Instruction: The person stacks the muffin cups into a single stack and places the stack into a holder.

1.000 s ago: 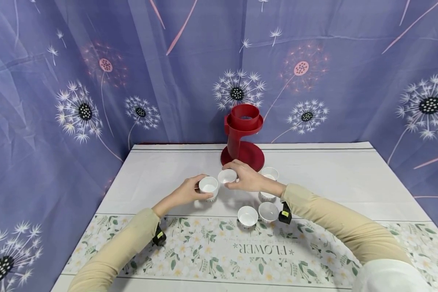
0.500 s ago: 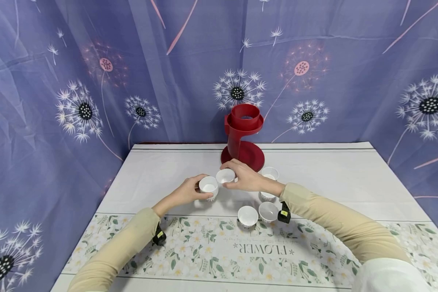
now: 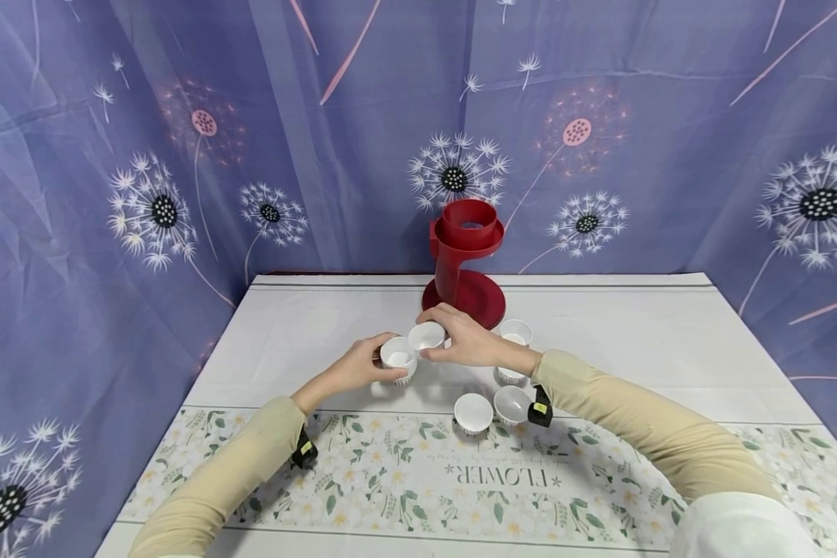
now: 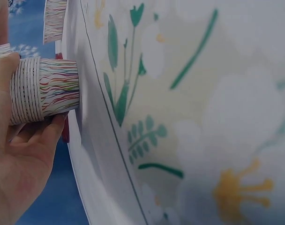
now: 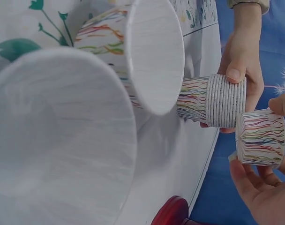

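Note:
In the head view my left hand [image 3: 354, 367] grips a stack of white paper baking cups [image 3: 399, 353]. Seen from the left wrist, the nested rims of the stack [image 4: 58, 86] lie close together and the outermost cup shows wavy coloured stripes; fingers and thumb curl round it. My right hand [image 3: 466, 341] pinches a single striped paper baking cup [image 3: 426, 336] by its sides, between thumb and fingers. This cup [image 5: 263, 138] is beside the stack's top, its base right at the rims and its mouth facing away in the right wrist view.
Several more paper cups stand right of the stack, among them a front left cup [image 3: 473, 413], a front right cup [image 3: 512, 404] and a back cup [image 3: 516, 332]. A red stand with a ring top [image 3: 466, 240] rises behind the hands, before a purple curtain [image 3: 363, 155].
My right hand has moved slightly left with its paper cup, bringing it closer to the stack. The left hand and its stack stay in place.

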Tool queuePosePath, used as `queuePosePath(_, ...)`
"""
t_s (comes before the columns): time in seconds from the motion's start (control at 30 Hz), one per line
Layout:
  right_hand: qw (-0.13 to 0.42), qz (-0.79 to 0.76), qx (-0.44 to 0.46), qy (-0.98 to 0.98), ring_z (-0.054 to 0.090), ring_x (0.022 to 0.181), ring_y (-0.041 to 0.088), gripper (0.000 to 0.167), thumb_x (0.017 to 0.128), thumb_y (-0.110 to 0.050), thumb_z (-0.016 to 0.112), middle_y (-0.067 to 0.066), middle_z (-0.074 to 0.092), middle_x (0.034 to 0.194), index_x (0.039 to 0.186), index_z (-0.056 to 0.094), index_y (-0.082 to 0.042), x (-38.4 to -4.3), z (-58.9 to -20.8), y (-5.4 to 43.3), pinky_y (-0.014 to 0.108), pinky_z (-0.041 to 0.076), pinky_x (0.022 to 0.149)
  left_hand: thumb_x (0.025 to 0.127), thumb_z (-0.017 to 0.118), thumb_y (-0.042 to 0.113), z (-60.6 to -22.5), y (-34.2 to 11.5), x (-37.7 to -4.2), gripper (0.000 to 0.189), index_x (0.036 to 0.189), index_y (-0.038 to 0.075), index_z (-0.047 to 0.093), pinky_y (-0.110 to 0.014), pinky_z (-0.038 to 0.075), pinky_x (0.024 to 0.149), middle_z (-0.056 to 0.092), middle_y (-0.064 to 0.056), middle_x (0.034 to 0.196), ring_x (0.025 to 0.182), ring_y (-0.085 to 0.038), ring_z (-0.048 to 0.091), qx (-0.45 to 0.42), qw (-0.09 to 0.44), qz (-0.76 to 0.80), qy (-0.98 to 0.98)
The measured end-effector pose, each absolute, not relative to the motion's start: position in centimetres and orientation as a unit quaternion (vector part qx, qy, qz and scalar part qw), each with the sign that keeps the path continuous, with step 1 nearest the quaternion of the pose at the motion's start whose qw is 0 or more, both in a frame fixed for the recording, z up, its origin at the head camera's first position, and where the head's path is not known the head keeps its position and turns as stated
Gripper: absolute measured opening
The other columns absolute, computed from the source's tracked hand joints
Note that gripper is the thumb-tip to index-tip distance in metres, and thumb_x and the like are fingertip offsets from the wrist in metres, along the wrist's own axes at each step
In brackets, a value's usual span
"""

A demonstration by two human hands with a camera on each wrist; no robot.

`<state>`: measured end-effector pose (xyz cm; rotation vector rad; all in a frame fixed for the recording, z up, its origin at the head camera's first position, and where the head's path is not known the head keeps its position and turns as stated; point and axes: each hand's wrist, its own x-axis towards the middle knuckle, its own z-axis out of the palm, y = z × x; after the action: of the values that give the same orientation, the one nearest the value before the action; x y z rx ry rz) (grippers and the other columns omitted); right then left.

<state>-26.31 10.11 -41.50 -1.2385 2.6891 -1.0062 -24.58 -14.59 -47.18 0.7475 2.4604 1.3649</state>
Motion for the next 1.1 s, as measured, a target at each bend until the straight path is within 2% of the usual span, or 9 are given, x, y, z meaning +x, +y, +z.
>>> queuePosePath(0.57, -0.004, -0.333, -0.408, 0.850, 0.056, 0.104, 0.015, 0.046, 0.083, -0.024, 0.073, 0.006, 0.059, 0.118, 0.122, 0.059, -0.005, -26.4, -41.1, 9.4, 0.026, 0.055, 0.079, 0.085, 0.076, 0.019, -47.1, -14.5, -24.6, 0.058, 0.135, 0.006, 0.051, -0.029, 0.056, 0.082, 0.063, -0.020, 0.118, 0.106, -0.031, 0.064, 0.247, 0.125, 0.477, 0.834)
queuePosePath(0.93, 0.015, -0.332, -0.426, 0.842, 0.055, 0.111, 0.017, 0.048, 0.085, -0.025, 0.072, 0.007, 0.059, 0.124, 0.128, 0.058, -0.006, -26.5, -41.0, 9.0, 0.035, 0.057, 0.083, 0.085, 0.076, 0.022, -47.1, -14.7, -24.6, 0.057, 0.134, 0.005, 0.051, -0.024, 0.056, 0.078, 0.065, -0.016, 0.116, 0.101, -0.025, 0.065, 0.252, 0.118, 0.465, 0.841)
queuePosePath(1.1, 0.032, -0.325, -0.433, 0.840, 0.055, 0.114, 0.018, 0.051, 0.087, -0.025, 0.071, 0.007, 0.059, 0.125, 0.132, 0.056, -0.006, -26.5, -41.0, 8.5, 0.038, 0.056, 0.086, 0.085, 0.076, 0.023, -47.1, -14.7, -24.6, 0.053, 0.129, 0.006, 0.053, -0.023, 0.056, 0.077, 0.066, -0.013, 0.113, 0.098, -0.021, 0.066, 0.251, 0.122, 0.464, 0.841)
